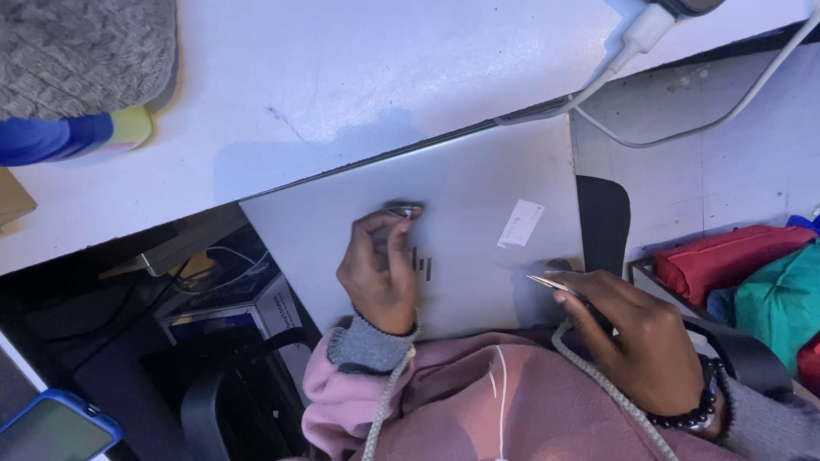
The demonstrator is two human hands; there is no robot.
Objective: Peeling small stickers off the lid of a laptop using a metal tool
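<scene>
Laptop (461,213): silver, lid shut, lay tilted half on the person's lap and half against the near edge of the table (342,85); white sticker (520,224) on the lid toward its right side.

Left hand (380,269): rested on the lid near its middle, fingers curled closed around a small metal piece (404,210) pinched at the fingertips, pressed to the lid.

Right hand (645,337): at the laptop's near right corner, closed on thin tweezers (555,285) whose tips pointed left over the lid; beaded bracelet (696,410) on the wrist.

Black strap (602,222): lay over the laptop's right edge, covering part of it.

Hoodie (478,401): pink, with grey cuffs and pale drawcords, hid the laptop's near edge.

White charger (642,30) and cable (726,111): at the table's far right edge, cable running down beside the laptop's far right corner.

Grey knit cloth (81,51): on the table's far left corner, over a blue and yellow item (77,137).

Red bundle (730,256) and teal bundle (781,303): well right of the laptop.

Phone (51,427) with blue case: lower left, below the table, apart from both hands.
</scene>
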